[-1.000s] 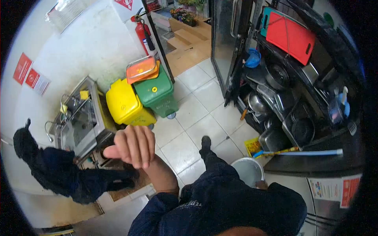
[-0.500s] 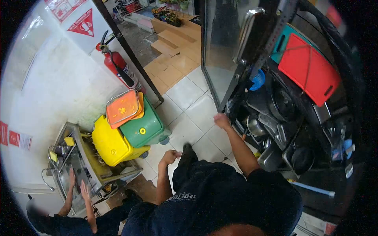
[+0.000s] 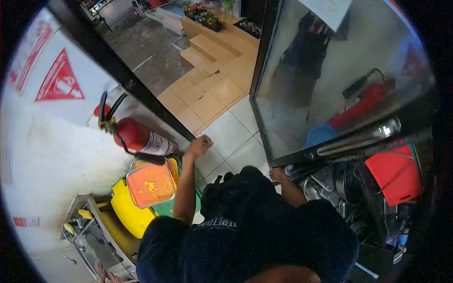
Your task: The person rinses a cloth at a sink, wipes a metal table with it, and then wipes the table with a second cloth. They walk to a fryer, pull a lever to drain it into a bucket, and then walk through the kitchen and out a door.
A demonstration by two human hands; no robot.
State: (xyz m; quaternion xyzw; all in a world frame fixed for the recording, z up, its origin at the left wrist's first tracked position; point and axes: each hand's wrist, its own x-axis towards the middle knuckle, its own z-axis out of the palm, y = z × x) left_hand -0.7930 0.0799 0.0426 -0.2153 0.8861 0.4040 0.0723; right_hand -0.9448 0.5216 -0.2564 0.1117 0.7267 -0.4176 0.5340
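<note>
Left hand (image 3: 200,145) curled, empty — right hand (image 3: 277,175) at the edge of the glass door (image 3: 325,80), fingers unclear; stepping through likely needs it wider.

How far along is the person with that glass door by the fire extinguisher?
Done: the glass door stands open, with tan tiles and steps showing through the gap. In hand: the right hand is at the door's lower edge, contact unclear. The left hand is a fist held toward the gap, holding nothing. Left: the person is over the white floor tiles, not yet through.
</note>
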